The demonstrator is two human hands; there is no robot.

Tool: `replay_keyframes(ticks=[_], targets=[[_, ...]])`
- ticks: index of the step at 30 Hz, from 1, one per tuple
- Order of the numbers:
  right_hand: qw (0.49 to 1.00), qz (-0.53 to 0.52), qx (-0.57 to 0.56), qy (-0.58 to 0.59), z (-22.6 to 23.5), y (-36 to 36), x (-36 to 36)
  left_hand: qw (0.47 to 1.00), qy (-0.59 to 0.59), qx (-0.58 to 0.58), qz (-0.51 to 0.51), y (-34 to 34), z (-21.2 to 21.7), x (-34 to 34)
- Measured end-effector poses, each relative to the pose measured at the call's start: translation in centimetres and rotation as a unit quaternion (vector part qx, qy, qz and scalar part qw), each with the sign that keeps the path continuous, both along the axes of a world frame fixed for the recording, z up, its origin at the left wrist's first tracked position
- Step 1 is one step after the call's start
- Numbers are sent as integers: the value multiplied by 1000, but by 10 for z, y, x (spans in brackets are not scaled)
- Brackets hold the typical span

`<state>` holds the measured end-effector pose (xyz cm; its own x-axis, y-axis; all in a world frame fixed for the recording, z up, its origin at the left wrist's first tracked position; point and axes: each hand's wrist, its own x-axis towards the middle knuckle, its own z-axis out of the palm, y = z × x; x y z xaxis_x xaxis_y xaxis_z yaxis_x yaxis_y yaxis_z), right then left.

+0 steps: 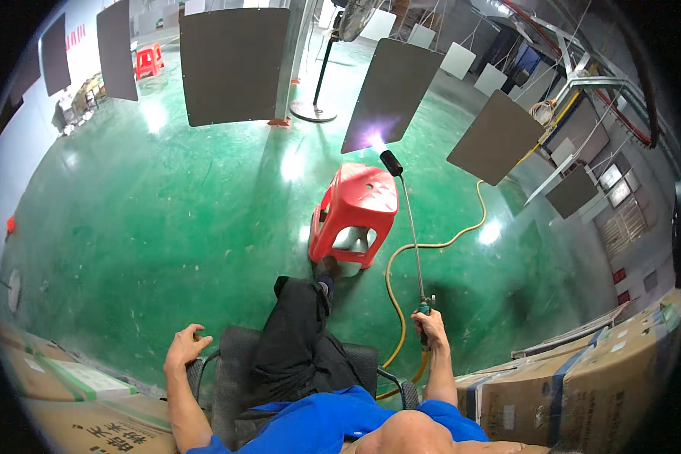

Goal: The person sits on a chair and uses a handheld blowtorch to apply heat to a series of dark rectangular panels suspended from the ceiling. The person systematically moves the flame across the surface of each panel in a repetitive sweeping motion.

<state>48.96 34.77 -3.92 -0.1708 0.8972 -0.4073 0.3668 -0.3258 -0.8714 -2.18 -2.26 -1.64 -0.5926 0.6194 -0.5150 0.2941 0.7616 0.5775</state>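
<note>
- The right hand [431, 327] is gripping the torch [413, 242] by its handle, fingers wrapped firmly around it.
- From that hand, the torch's long axis is running forward and slightly left, ending in a black nozzle [390, 163].
- Beyond the nozzle, a flame [377, 141] is glowing at the lower edge of a hanging grey panel [395, 91], which is leaning in view, top to the right; whether they are touching, I cannot tell.
- A yellow hose [390, 284] is curving left of the right hand, then forward.
- Forward-left of it, a red stool [367, 198] is standing.
- The left hand [187, 346] is resting well apart from the torch, loosely curled, seemingly holding nothing, near the chair's armrest [194, 376].
</note>
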Motion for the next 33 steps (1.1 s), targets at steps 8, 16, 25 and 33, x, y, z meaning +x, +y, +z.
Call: replay_keyframes(ticks=[8,16,25,33], targets=[[998,-49,23,17,9,29,-27,999,42,11,-29,0,1,3],[995,-47,74,40,47,48,-54,998,48,-5,-32,-2,5,3],[988,-15,111,103,88,47,-75,998,51,-11,-43,1,5,7],[989,40,111,92,85,21,-75,996,69,-6,-60,0,2,6]])
